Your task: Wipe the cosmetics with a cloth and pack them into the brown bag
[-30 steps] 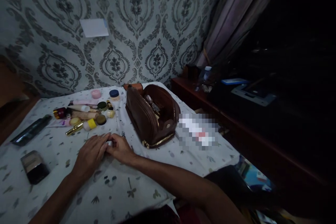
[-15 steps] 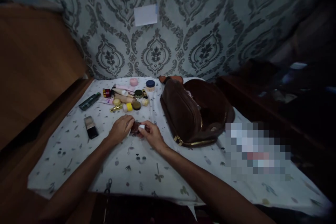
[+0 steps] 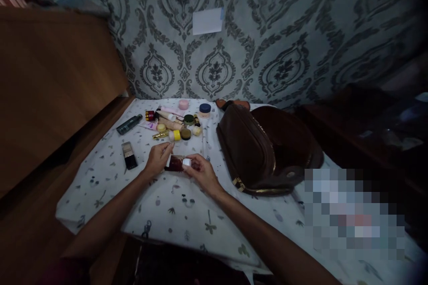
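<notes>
A small dark red-brown bottle [image 3: 175, 164] with a white cap lies sideways between my hands, low over the cloth. My left hand [image 3: 158, 159] is closed on its left end. At the other end, the fingers of my right hand [image 3: 202, 173] pinch the white cap [image 3: 187, 162]. Just beyond them is a cluster of cosmetics, including a jar with a yellow lid [image 3: 174, 135], a gold tube [image 3: 161, 135] and a round dark-lidded jar [image 3: 185, 134]. To the left lies a flat bottle with a black cap [image 3: 129, 156].
A large brown bag [image 3: 247, 151] stands unzipped right of my hands. A dark green bottle [image 3: 129, 124] lies at the left, and a blue-lidded jar [image 3: 205, 110] stands at the back. Wooden furniture [image 3: 60, 84] borders the left side of the patterned cloth [image 3: 167, 213].
The view has turned left, so everything sits further right in it. More of the red-brown bottle shows between my hands, which are slightly further apart.
</notes>
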A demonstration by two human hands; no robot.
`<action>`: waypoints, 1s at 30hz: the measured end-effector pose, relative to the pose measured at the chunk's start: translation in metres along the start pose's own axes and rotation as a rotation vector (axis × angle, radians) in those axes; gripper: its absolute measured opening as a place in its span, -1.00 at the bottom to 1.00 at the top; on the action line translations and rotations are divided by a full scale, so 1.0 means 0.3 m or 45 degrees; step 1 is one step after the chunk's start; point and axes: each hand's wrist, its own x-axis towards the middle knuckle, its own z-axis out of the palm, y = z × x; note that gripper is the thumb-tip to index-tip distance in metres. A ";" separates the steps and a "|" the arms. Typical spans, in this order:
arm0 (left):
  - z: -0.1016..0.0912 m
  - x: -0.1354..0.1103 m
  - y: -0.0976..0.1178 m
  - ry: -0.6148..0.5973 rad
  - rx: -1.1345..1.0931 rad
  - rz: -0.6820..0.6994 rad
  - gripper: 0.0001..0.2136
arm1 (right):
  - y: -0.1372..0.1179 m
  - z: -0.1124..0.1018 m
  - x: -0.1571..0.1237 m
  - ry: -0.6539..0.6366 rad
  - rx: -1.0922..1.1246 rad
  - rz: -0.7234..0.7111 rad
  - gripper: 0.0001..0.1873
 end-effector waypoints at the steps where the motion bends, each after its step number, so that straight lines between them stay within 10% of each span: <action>1: -0.003 -0.001 -0.001 0.015 0.006 -0.005 -0.55 | -0.003 0.002 0.000 -0.016 0.013 0.019 -0.69; 14: 0.044 -0.071 0.080 -0.035 0.785 0.740 -0.62 | -0.020 0.006 -0.011 -0.007 -0.078 -0.055 -0.77; 23: -0.025 -0.021 0.010 -0.256 0.472 0.297 -0.56 | -0.016 0.002 0.001 -0.002 0.088 0.073 -0.65; 30: -0.041 -0.008 -0.024 -0.269 0.281 0.279 -0.57 | -0.024 -0.013 0.016 0.075 0.181 0.082 -0.59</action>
